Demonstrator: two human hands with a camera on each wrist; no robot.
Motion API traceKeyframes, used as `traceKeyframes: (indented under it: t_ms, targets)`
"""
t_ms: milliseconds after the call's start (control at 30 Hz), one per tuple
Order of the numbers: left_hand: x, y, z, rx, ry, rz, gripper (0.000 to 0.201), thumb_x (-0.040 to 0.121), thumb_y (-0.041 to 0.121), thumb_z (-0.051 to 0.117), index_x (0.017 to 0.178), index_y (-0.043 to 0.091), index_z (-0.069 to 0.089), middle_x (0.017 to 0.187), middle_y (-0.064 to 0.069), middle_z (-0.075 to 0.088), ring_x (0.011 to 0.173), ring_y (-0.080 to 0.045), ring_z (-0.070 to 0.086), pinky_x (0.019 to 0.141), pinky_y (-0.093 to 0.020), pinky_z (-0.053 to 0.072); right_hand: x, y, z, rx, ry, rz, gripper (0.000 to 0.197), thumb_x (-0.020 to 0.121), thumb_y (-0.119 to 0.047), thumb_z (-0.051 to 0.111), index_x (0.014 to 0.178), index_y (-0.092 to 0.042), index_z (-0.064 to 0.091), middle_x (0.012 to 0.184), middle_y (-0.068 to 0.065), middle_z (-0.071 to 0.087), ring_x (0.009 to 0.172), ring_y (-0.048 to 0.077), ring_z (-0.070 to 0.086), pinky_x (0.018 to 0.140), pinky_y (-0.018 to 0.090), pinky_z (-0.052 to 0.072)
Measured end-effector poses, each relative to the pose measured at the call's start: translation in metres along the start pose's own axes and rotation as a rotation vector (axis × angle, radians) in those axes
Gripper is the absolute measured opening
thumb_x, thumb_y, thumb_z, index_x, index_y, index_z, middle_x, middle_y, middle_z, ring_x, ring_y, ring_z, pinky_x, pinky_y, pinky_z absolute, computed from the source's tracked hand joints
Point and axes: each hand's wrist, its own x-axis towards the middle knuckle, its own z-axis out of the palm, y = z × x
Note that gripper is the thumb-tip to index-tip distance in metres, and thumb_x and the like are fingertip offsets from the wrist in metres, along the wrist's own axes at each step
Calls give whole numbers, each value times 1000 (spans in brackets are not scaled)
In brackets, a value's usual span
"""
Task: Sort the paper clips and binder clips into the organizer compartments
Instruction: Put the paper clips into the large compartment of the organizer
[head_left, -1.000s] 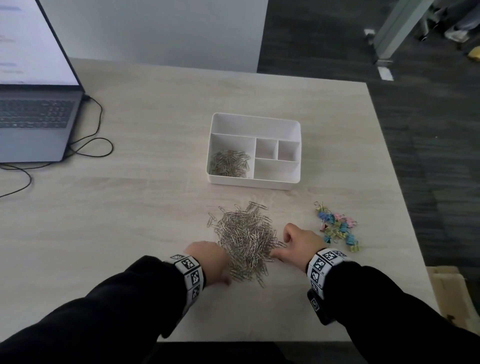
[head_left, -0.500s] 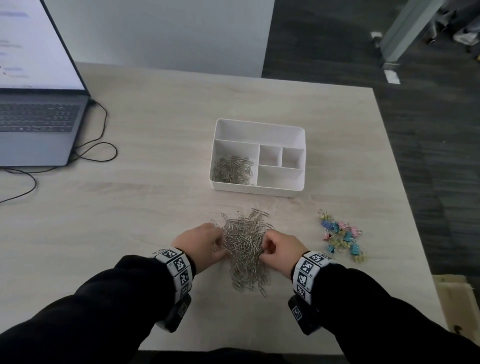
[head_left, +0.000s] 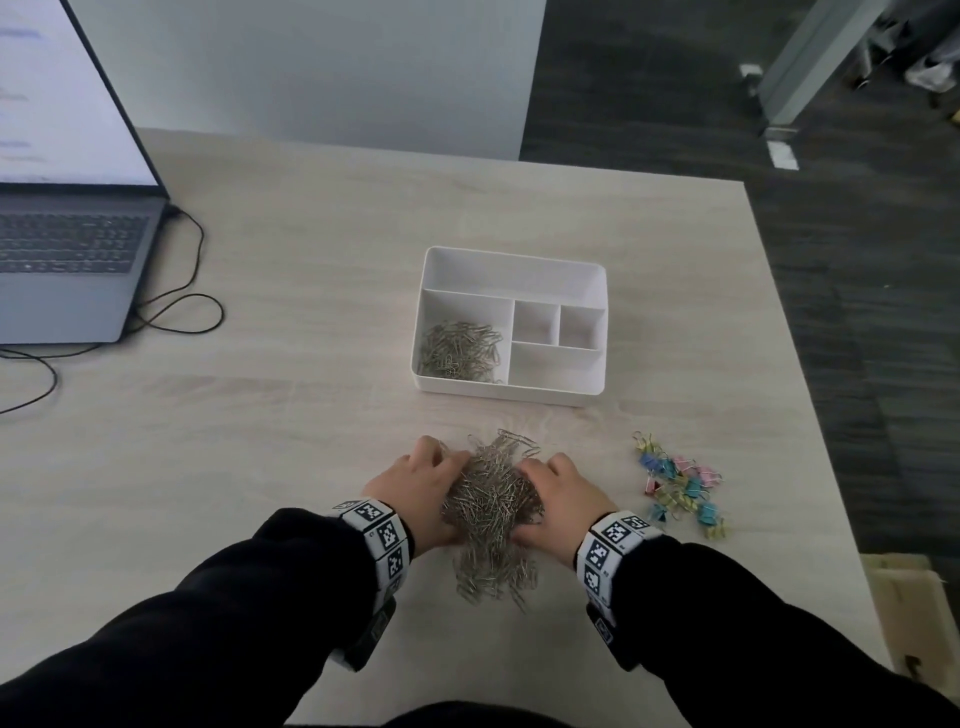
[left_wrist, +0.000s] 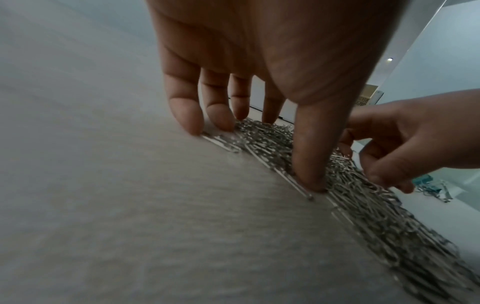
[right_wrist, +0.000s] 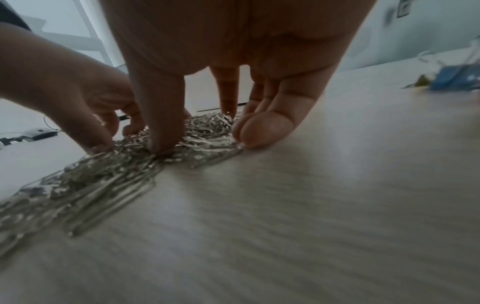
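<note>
Table (head_left: 311, 415): white organizer (head_left: 511, 260) at far centre, some paper clips (head_left: 460, 349) in its near-left compartment. Paper clip pile (head_left: 491, 512) near you; your left hand (head_left: 418, 488) and right hand (head_left: 556, 496) cup its sides, fingers curled into it. Binder clips (head_left: 678, 483) lie right of the pile.

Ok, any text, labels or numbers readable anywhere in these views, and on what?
None can be read.
Laptop screen: faint lines of text, too blurred to read.
Laptop keyboard: key legends too small to read.
Wrist bands: black-and-white square code markers; tiny print at the edges is illegible.
</note>
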Motion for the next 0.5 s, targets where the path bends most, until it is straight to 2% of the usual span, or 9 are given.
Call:
traceKeyframes:
  t_ms: [100,200,300,400,500]
  targets:
    - [4,3,-2,-63,-1,57,65,73,44,72,129,35,42,123,-2,39,100,-27,60,89,-39,52,5,-6,0,7,7,-65,60,83,-40,67,135,-29,41,124,2,44,104,23,57,91,34,49]
    - [8,2,-5,-121,4,65,43,81,31,65,123,30,52,120,-2,45,99,-28,61,87,-39,52,10,-9,-1,18,23,-114,38,87,-33,62,123,-23,51,114,2,52,101,23,56,89,33,47]
    - [12,-2,-9,-172,15,72,33,82,26,63,115,28,61,116,-1,52,103,-25,59,89,-36,49,14,-9,-4,53,32,-132,21,88,-27,60,108,-21,58,104,2,61,95,22,56,87,35,48]
    - [16,-7,-13,-237,5,98,30,81,25,67,111,24,67,110,-2,61,105,-20,57,92,-27,43,17,-8,-8,147,48,-102,15,85,-22,63,100,-21,65,96,-2,67,87,16,60,84,29,50]
    - [18,-11,-20,-322,-10,72,26,79,28,72,105,26,71,103,3,68,98,-14,60,85,-20,41,21,-9,-15,230,37,-82,12,82,-20,66,94,-22,69,86,-8,66,80,10,60,79,23,50]
